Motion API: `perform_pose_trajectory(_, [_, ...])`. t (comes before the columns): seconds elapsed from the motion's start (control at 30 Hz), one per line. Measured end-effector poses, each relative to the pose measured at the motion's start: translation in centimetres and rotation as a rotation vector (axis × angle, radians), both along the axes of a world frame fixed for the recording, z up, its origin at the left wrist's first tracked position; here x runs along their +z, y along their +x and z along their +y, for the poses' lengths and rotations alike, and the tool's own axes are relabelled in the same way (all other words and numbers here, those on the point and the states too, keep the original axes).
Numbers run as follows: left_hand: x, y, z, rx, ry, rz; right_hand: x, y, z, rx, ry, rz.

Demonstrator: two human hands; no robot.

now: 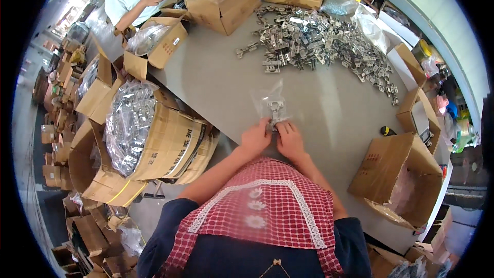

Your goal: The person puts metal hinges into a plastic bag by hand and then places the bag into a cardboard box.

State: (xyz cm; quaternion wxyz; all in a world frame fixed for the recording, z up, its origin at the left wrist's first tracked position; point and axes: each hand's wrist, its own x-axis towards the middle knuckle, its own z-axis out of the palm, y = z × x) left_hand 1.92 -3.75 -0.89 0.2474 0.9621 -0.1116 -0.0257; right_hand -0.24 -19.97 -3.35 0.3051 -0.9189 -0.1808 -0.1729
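Note:
Close to the table's front edge, both my hands meet at a metal cabinet hinge and a clear plastic bag. The bag's thin film spreads out beyond the hinge; whether the hinge lies wholly inside it I cannot tell. My left hand pinches the near end from the left. On the other side, my right hand has its fingers closed on the same end. A large heap of loose metal hinges lies farther off on the grey table.
Left of the table stands a big carton heaped with bagged hinges. An open cardboard box sits at the right, near a small black-and-yellow object. More boxes line the far edge. Another person works at the far left.

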Motion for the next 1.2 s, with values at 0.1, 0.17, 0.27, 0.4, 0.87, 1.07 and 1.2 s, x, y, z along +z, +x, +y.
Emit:
perform_pose_trajectory(0.1, [0.8, 0.3, 0.1, -0.033, -0.084, 0.019, -1.0, -0.4, -0.7, 0.07, -0.019, -0.062])
perform_pose_trajectory(0.17, [1.2, 0.6, 0.2, -0.024, -0.107, 0.159, -1.2, -0.7, -0.8, 0.082, -0.008, -0.07])
perform_pose_trajectory(0.27, [1.0, 0.7, 0.4, -0.035, -0.072, 0.151, -1.1, -0.9, -0.6, 0.121, -0.036, -0.062])
perform_pose_trajectory(0.4, [0.7, 0.8, 1.0, -0.054, -0.1, 0.174, -0.1, -0.7, -0.3, 0.193, -0.106, -0.118])
perform_pose_trajectory(0.87, [0.9, 2.0, 1.2, -0.034, 0.031, -0.182, 0.6, 5.8, 0.0, 0.153, -0.172, -0.096])
perform_pose_trajectory(1.07, [0.5, 2.4, 1.8, -0.025, 0.08, -0.194, 4.2, 7.0, -3.0, 0.233, 0.229, 0.388])
perform_pose_trajectory(1.2, [-0.4, 1.0, 1.6, -0.038, 0.192, -0.16, 3.8, 14.0, -6.6, -0.289, 0.42, 0.323])
